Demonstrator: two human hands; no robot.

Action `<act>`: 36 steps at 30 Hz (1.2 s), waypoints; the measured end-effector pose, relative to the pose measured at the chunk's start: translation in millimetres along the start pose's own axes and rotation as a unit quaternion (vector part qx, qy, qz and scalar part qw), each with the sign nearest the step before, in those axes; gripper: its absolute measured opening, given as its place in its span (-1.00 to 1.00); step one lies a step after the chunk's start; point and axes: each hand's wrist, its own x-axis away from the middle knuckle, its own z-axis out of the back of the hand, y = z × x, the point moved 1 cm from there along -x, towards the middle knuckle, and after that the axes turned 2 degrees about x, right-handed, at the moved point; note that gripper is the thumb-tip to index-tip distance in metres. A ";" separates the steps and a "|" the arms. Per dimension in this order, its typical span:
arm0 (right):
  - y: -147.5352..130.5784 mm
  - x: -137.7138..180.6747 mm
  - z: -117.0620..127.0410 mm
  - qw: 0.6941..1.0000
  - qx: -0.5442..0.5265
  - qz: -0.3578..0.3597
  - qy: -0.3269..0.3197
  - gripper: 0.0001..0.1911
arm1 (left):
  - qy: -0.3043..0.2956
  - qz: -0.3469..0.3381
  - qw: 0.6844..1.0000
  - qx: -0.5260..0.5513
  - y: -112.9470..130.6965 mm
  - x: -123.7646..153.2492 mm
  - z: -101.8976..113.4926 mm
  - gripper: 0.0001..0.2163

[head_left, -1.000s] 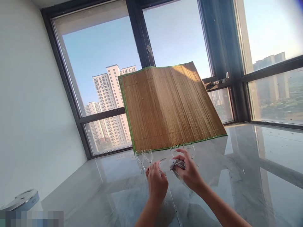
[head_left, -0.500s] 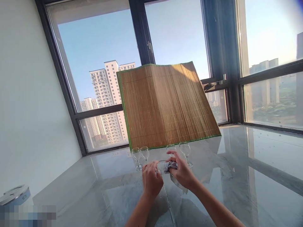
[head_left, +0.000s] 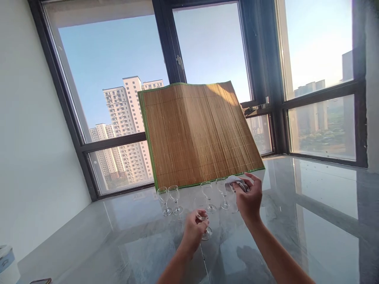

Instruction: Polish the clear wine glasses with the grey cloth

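My left hand [head_left: 195,230] is closed around a small stemmed wine glass [head_left: 207,234], its foot showing below my fingers. The glass looks about upright; I cannot tell whether the foot touches the grey ledge. My right hand [head_left: 250,197] is up and to the right, apart from that glass, pinching a crumpled grey cloth [head_left: 237,183]. Behind my hands stand more clear wine glasses: a pair on the left, one glass [head_left: 162,195] beside another glass [head_left: 174,194], and a pair on the right, a glass [head_left: 206,191] and a glass [head_left: 221,187] close to the cloth.
A bamboo mat [head_left: 198,134] with green edging leans against the window [head_left: 204,47] behind the glasses. The polished grey ledge [head_left: 133,244] reflects the light. At the lower left are a white and blue container [head_left: 8,264] and part of a dark flat object [head_left: 41,281].
My right hand has moved right and up with the cloth, away from the glass. My left hand has turned the glass from lying sideways to about upright. The camera view has shifted slightly right.
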 end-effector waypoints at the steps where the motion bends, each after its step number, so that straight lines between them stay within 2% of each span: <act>1: 0.9 -0.3 0.6 1.000 0.014 0.005 0.008 -0.47 | 0.004 -0.018 1.000 -0.023 -0.4 -0.4 0.6 -0.64; 3: 1.3 2.1 -0.1 1.000 0.026 0.007 0.001 -0.49 | 0.029 -0.071 0.990 -0.115 1.3 -0.6 4.4 -0.69; 5: 0.5 5.9 -1.7 1.000 0.027 0.010 -0.009 -0.50 | 0.061 -0.105 0.965 -0.234 4.8 0.3 9.8 -0.78; 7: -0.1 8.2 -2.8 1.000 0.019 0.014 -0.005 -0.50 | 0.080 -0.091 0.938 -0.325 7.6 2.0 14.0 -0.78; 9: 0.2 7.8 -2.6 1.000 0.011 0.021 0.008 -0.50 | 0.070 -0.067 0.924 -0.369 8.8 4.3 14.9 -0.73; 11: 1.5 5.0 -1.4 0.999 0.004 0.023 0.022 -0.49 | 0.036 -0.076 0.924 -0.374 9.3 7.1 11.6 -0.75; 15: 1.7 -0.7 1.4 0.999 -0.013 0.007 0.046 -0.49 | -0.054 -0.136 0.925 -0.350 14.2 15.0 0.8 -0.86; 18: -7.4 3.1 0.7 0.999 -0.017 0.016 0.047 -0.50 | -0.122 -0.172 0.919 -0.333 21.8 22.1 -4.3 -0.73; 22: -29.1 23.1 -4.2 0.995 -0.036 0.088 -0.004 -0.52 | -0.203 -0.194 0.908 -0.312 27.2 28.8 -7.2 -0.53; 25: -37.7 41.8 -7.2 0.986 -0.042 0.146 -0.065 -0.56 | -0.210 -0.205 0.907 -0.300 26.6 27.0 -7.4 -0.53; 27: -36.8 52.4 -8.0 0.978 -0.027 0.178 -0.106 -0.57 | -0.153 -0.214 0.922 -0.284 25.2 20.0 -3.3 -0.59; 30: -30.3 65.2 -9.7 0.954 0.025 0.209 -0.211 -0.58 | 0.038 -0.181 0.948 -0.257 20.2 2.5 16.6 -0.70; 32: -24.2 73.2 -13.1 0.920 0.066 0.195 -0.334 -0.55 | 0.181 -0.132 0.945 -0.238 14.0 -9.2 38.2 -0.72; 33: -20.6 77.3 -15.3 0.895 0.087 0.179 -0.399 -0.53 | 0.231 -0.103 0.941 -0.226 10.0 -14.2 49.5 -0.73; 34: -16.4 81.2 -17.4 0.870 0.107 0.158 -0.455 -0.49 | 0.269 -0.069 0.936 -0.215 5.5 -18.5 60.2 -0.75; 36: -6.0 87.7 -21.0 0.830 0.145 0.118 -0.526 -0.42 | 0.292 -0.031 0.934 -0.202 -3.5 -25.4 76.8 -0.76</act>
